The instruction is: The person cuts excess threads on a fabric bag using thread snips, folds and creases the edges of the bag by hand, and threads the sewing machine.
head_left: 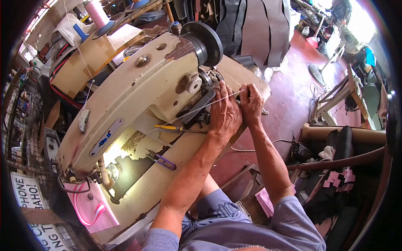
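Note:
A large cream sewing machine (125,79) with worn paint stands tilted across the left and middle. My left hand (225,109) lies against the machine's right end, by the metal parts below the handwheel (203,44); its fingertips are partly hidden there. Beside it, my right hand (252,102) is closed on a thin white cord (201,107), which runs down left across the machine. A yellow-handled screwdriver (167,127) rests left of my left wrist. Small purple-handled snips (163,161) lie on the machine table (155,184).
Pink material with a strap (92,207) is at the table's lower left. A pink thread cone (97,14) stands at the upper left. Dark leather pieces (259,31) hang behind the machine. A wooden frame (347,94) and dark rolls (335,167) are to the right.

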Demonstrator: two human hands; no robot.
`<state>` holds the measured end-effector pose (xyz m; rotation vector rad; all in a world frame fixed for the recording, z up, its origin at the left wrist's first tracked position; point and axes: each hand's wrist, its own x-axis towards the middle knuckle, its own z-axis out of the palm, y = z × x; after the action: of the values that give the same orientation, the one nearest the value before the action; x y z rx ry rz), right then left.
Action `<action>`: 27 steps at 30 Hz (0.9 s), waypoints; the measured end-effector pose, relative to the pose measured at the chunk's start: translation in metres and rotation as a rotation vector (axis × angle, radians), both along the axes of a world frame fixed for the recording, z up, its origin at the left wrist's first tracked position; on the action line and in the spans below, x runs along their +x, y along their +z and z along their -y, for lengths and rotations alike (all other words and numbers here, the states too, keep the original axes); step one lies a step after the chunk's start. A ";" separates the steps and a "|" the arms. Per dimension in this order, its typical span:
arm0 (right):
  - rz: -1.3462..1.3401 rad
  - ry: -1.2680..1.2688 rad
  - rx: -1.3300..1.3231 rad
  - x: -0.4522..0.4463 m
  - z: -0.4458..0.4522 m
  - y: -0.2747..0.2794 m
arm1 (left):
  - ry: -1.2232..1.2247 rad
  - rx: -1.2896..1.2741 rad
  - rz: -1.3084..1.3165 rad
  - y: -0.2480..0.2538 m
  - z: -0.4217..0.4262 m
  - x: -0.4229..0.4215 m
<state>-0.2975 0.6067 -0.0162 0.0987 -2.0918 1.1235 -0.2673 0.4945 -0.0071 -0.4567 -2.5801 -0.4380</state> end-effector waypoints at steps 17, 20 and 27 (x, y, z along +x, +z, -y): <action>0.029 -0.009 -0.033 0.000 -0.001 0.001 | 0.004 -0.001 0.023 0.003 0.000 0.001; 0.036 -0.020 -0.055 -0.002 0.000 0.000 | -0.005 0.000 -0.011 0.001 0.002 0.000; 0.042 -0.016 -0.036 -0.001 -0.001 -0.001 | 0.001 -0.019 0.004 0.004 0.001 0.001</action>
<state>-0.2987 0.6080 -0.0168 0.0416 -2.1053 1.1622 -0.2659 0.4938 -0.0027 -0.4613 -2.5898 -0.4152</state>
